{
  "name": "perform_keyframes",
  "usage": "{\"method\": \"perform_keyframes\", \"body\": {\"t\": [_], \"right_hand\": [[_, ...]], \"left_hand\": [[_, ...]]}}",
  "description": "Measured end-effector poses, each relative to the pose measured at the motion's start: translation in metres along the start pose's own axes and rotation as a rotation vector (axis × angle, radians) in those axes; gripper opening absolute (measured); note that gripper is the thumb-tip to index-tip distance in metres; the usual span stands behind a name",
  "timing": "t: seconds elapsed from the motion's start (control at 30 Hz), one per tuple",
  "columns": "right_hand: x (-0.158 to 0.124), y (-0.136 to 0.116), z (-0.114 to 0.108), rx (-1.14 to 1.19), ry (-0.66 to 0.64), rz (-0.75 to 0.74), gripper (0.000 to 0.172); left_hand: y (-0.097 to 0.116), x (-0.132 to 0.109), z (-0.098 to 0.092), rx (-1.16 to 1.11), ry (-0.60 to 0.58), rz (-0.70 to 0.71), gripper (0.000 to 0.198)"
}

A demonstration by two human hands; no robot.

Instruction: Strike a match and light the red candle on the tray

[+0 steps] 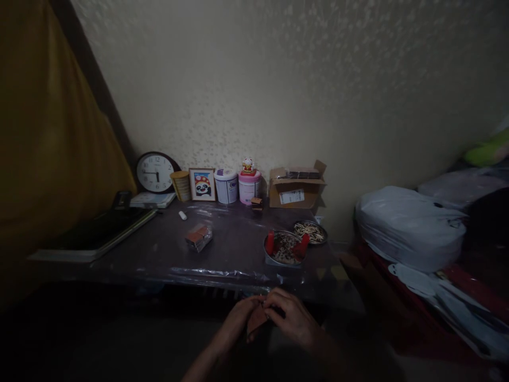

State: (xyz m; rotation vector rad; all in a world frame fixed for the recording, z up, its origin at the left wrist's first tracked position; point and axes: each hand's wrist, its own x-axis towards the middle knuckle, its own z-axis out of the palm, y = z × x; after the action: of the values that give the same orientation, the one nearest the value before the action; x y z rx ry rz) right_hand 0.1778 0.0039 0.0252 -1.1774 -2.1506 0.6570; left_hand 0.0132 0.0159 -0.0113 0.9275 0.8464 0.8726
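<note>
In the head view both my hands are close together in front of the table's near edge. My left hand (243, 312) grips a small reddish-brown cardboard box (257, 319), which looks like a matchbox, from its left side. At the box's upper right edge, my right hand (292, 317) has its thumb and fingers pinched together. What lies between those fingertips is too small and dark to make out. A round metal bowl (274, 261) with speckled bits and two red objects (270, 242) stands just beyond my hands.
A dish of thin pale sticks (310, 232) sits behind the bowl. Plastic-wrapped reddish-brown boxes (199, 236) lie on the table (159, 249). Along the wall stand a clock (155, 172), a picture frame (202, 184), tubs (226, 187) and a carton (296, 193). White bags (409, 228) are right.
</note>
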Motion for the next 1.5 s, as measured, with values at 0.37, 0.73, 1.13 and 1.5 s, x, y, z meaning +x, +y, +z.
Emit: {"method": "perform_keyframes", "body": {"t": [0.37, 0.73, 1.13, 1.5], "right_hand": [[-0.001, -0.003, -0.002, 0.007, -0.023, 0.014, 0.012], [-0.002, 0.002, -0.001, 0.027, -0.048, 0.052, 0.013], [-0.001, 0.006, 0.001, 0.061, -0.059, 0.126, 0.013], [0.001, 0.000, -0.004, 0.097, -0.027, 0.097, 0.013]], "left_hand": [[0.002, -0.001, 0.001, 0.045, -0.045, 0.054, 0.026], [0.015, -0.016, 0.008, 0.084, -0.128, -0.009, 0.034], [0.012, -0.016, 0.009, 0.095, -0.102, -0.034, 0.046], [0.018, -0.018, 0.009, 0.068, -0.073, -0.032, 0.046]]}}
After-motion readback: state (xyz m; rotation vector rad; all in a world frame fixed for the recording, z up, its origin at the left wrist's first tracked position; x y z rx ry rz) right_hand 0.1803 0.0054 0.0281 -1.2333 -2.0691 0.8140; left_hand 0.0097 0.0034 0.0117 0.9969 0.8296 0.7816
